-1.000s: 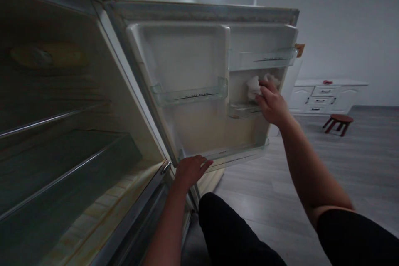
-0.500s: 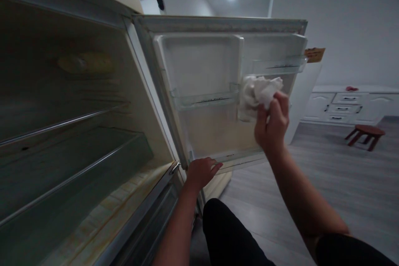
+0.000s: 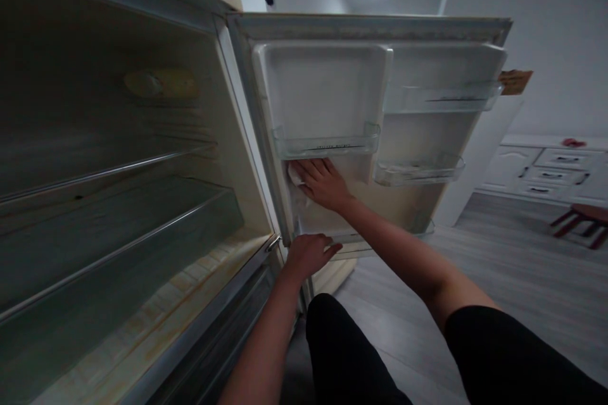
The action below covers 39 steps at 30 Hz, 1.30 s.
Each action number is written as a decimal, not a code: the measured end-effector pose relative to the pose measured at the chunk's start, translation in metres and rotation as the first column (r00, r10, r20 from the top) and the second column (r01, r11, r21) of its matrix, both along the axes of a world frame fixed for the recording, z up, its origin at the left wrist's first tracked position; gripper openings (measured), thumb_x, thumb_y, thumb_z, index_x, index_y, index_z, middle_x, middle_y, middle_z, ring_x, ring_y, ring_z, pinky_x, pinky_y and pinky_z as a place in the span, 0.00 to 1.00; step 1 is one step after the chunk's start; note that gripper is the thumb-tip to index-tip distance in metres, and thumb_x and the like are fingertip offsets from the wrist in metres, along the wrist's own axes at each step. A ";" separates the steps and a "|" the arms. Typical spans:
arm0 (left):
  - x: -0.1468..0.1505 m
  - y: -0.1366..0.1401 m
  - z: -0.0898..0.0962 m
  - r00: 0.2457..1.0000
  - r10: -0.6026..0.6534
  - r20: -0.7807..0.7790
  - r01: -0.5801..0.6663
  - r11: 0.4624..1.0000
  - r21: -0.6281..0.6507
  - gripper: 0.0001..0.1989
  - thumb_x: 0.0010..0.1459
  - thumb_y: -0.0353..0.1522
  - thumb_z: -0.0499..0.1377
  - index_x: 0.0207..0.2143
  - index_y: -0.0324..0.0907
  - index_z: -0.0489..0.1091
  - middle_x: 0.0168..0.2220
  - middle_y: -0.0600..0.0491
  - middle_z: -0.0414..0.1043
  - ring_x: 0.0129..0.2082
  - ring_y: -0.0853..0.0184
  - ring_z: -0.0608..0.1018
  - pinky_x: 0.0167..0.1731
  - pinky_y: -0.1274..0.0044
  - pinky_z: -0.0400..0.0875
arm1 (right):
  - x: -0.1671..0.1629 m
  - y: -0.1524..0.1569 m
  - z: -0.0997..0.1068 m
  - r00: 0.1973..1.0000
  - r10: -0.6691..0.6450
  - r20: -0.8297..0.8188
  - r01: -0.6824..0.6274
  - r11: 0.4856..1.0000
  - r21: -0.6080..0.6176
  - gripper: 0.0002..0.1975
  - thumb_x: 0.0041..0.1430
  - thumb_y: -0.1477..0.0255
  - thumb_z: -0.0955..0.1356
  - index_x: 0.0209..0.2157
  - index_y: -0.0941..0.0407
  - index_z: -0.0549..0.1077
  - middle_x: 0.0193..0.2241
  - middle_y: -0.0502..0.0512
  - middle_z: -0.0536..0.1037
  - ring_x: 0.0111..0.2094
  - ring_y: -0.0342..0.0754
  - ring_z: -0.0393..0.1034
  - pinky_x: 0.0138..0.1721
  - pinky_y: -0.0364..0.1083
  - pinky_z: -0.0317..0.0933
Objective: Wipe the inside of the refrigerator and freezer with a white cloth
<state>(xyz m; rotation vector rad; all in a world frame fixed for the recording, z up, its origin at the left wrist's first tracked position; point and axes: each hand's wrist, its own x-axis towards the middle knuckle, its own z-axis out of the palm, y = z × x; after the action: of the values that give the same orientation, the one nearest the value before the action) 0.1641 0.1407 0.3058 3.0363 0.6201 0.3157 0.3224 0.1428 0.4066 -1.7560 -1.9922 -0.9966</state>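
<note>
The refrigerator door (image 3: pixel 327 92) stands open, its inner side facing me. Against its inner panel, below the left clear door shelf (image 3: pixel 327 145), my right hand (image 3: pixel 327 186) presses a crumpled white cloth (image 3: pixel 295 174); the fingers lie fairly flat and cover most of it. Lower down, my left hand (image 3: pixel 311 256) is hooked over the bottom shelf edge of the door near the hinge side, thumb sticking out. Its fingertips are partly hidden.
To the left is the refrigerator compartment (image 3: pixel 237 164) with glass shelves and brownish stains. A yellowish rounded thing (image 3: pixel 161 83) is at its back. A brown stool (image 3: pixel 582 221) and white cabinets (image 3: pixel 546 171) stand at the right.
My right hand has moved left with the white cloth, from the right door shelf to the panel under the left one. My left hand stays on the door's lower edge. The view has turned slightly left.
</note>
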 end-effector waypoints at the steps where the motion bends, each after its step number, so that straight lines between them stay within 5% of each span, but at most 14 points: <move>1: 0.000 0.000 0.000 1.000 -0.004 0.001 0.004 1.000 0.005 0.31 0.70 0.52 0.42 0.44 0.46 0.80 0.42 0.47 0.81 0.42 0.56 0.82 0.43 0.68 0.71 | 0.005 -0.007 -0.002 0.999 -0.029 -0.024 0.029 0.999 0.017 0.30 0.73 0.63 0.58 0.73 0.54 0.53 0.70 0.60 0.55 0.68 0.61 0.52 0.69 0.64 0.42; 5: 0.001 0.000 0.000 1.000 -0.012 0.001 0.012 1.000 0.015 0.31 0.70 0.52 0.42 0.42 0.46 0.80 0.42 0.48 0.81 0.42 0.57 0.82 0.42 0.69 0.70 | 0.023 -0.030 -0.028 0.986 -0.129 -0.108 0.142 0.983 0.114 0.32 0.70 0.64 0.62 0.71 0.57 0.56 0.71 0.65 0.52 0.71 0.67 0.45 0.69 0.70 0.37; 8: 0.001 0.000 0.000 1.000 -0.016 0.004 0.015 1.000 0.021 0.28 0.70 0.51 0.43 0.42 0.47 0.79 0.42 0.50 0.81 0.42 0.58 0.82 0.41 0.70 0.70 | 0.041 -0.045 -0.053 0.998 -0.058 0.000 0.058 0.995 0.081 0.31 0.68 0.68 0.64 0.70 0.57 0.58 0.71 0.64 0.51 0.72 0.66 0.43 0.68 0.69 0.41; 13: -0.001 0.000 0.002 1.000 -0.025 0.009 0.025 1.000 0.000 0.28 0.71 0.51 0.43 0.43 0.48 0.78 0.44 0.52 0.81 0.43 0.59 0.81 0.41 0.72 0.69 | 0.104 -0.097 -0.065 0.970 0.064 0.233 -0.037 0.992 -0.119 0.30 0.69 0.74 0.63 0.70 0.52 0.58 0.70 0.59 0.56 0.64 0.56 0.60 0.60 0.56 0.58; 19: 0.001 0.001 0.000 0.999 -0.031 0.025 0.031 0.999 -0.007 0.28 0.71 0.51 0.43 0.43 0.47 0.78 0.44 0.52 0.81 0.43 0.58 0.82 0.39 0.72 0.69 | 0.170 -0.163 -0.061 0.931 -0.300 0.211 0.317 0.947 -0.052 0.25 0.68 0.75 0.62 0.64 0.50 0.69 0.57 0.62 0.74 0.53 0.59 0.68 0.52 0.57 0.61; 24: 0.004 0.001 -0.004 0.998 -0.041 0.047 0.041 0.999 0.009 0.27 0.71 0.50 0.43 0.44 0.48 0.78 0.45 0.52 0.81 0.43 0.58 0.82 0.39 0.71 0.70 | 0.159 -0.154 -0.083 0.868 -0.475 0.146 0.482 0.876 -0.012 0.27 0.68 0.74 0.62 0.67 0.57 0.64 0.59 0.75 0.68 0.55 0.69 0.66 0.49 0.62 0.66; 26: 0.005 0.000 -0.004 0.998 -0.039 0.048 0.038 0.999 0.015 0.27 0.71 0.49 0.43 0.44 0.48 0.78 0.44 0.52 0.81 0.43 0.58 0.82 0.39 0.71 0.70 | 0.155 -0.147 -0.086 0.904 -0.390 0.173 0.398 0.917 -0.008 0.29 0.68 0.76 0.61 0.69 0.58 0.59 0.61 0.77 0.66 0.58 0.68 0.65 0.49 0.61 0.67; 28: 0.005 -0.001 -0.002 0.998 -0.030 0.049 0.029 0.999 0.018 0.27 0.71 0.50 0.44 0.43 0.48 0.79 0.43 0.52 0.81 0.42 0.58 0.82 0.38 0.71 0.70 | 0.157 -0.143 -0.081 0.948 -0.154 0.278 0.181 0.980 -0.076 0.30 0.68 0.78 0.59 0.70 0.54 0.57 0.66 0.71 0.61 0.64 0.63 0.61 0.54 0.59 0.66; 31: 0.005 -0.002 -0.002 0.998 -0.032 0.058 0.030 0.999 0.029 0.27 0.71 0.49 0.44 0.43 0.48 0.79 0.42 0.52 0.81 0.41 0.59 0.82 0.38 0.72 0.69 | 0.163 -0.136 -0.068 0.875 0.200 0.440 -0.102 0.966 -0.236 0.31 0.69 0.81 0.57 0.71 0.50 0.55 0.71 0.58 0.54 0.70 0.55 0.51 0.60 0.56 0.62; 35: 0.004 -0.001 -0.004 0.996 -0.049 0.075 0.045 0.998 0.045 0.27 0.71 0.49 0.43 0.42 0.47 0.79 0.41 0.51 0.81 0.40 0.59 0.82 0.37 0.72 0.70 | 0.150 -0.095 -0.062 0.858 0.289 0.425 -0.226 0.955 -0.192 0.29 0.70 0.79 0.57 0.70 0.53 0.56 0.68 0.56 0.61 0.67 0.52 0.59 0.64 0.54 0.59; 39: 0.003 -0.001 -0.005 0.995 -0.052 0.084 0.048 0.998 0.051 0.28 0.71 0.49 0.43 0.41 0.46 0.79 0.41 0.51 0.81 0.41 0.59 0.82 0.38 0.72 0.70 | 0.097 -0.028 -0.068 0.833 0.402 0.381 -0.393 0.913 -0.105 0.28 0.69 0.77 0.59 0.70 0.61 0.57 0.65 0.62 0.65 0.63 0.53 0.65 0.65 0.57 0.56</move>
<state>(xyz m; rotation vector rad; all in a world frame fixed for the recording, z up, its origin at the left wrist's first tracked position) 0.1670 0.1401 0.3010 3.0600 0.5381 0.4624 0.4192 0.1147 0.3387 -1.1224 -2.4839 -1.2515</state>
